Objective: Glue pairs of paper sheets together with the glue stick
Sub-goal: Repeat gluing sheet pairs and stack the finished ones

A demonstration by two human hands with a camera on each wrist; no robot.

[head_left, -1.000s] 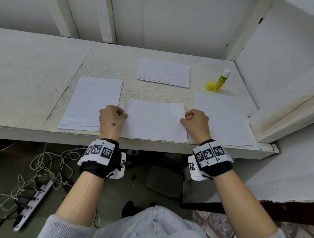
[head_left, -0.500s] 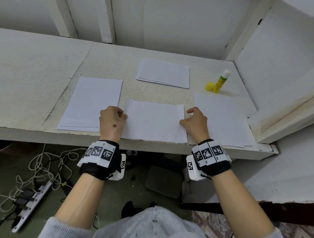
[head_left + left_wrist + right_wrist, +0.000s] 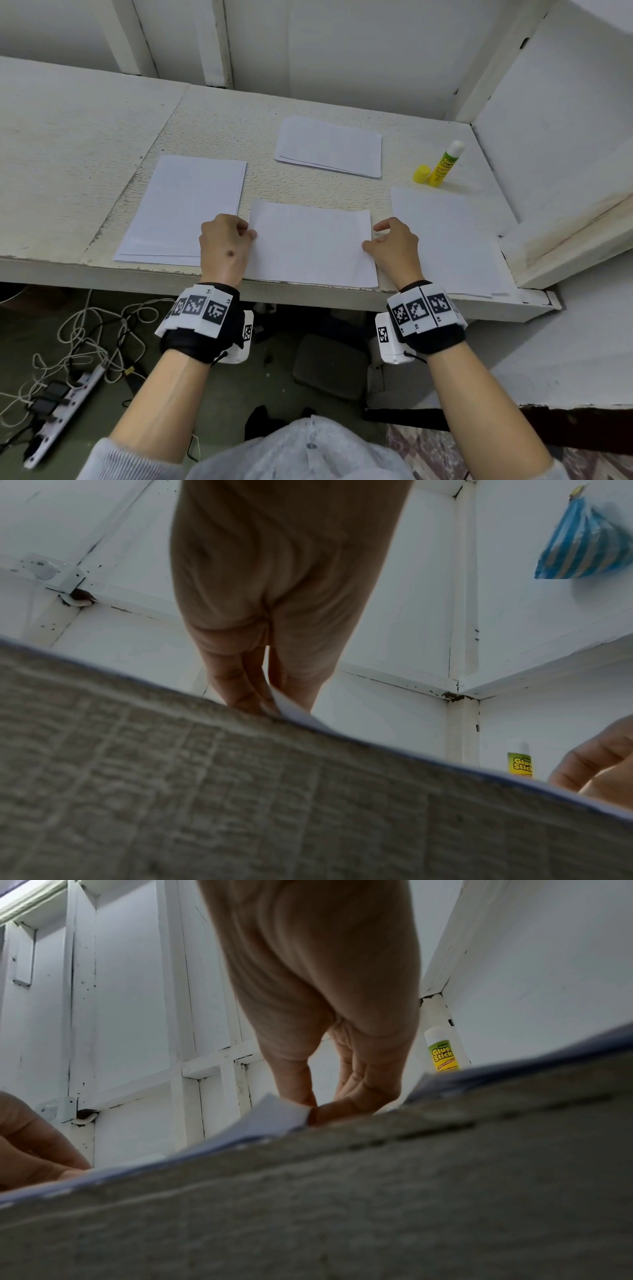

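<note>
Now the left hand [image 3: 224, 247] pinches the left edge of the white paper sheet [image 3: 310, 245] lying on the white textured desk [image 3: 222, 130]; the right hand [image 3: 395, 248] pinches its right edge, forefinger raised. Upright, the uncapped yellow glue stick [image 3: 445, 164] stands far right.

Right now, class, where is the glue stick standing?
In the head view, the glue stick stands uncapped at the table's far right, beside its yellow cap, beyond the right-hand paper stack.
</note>
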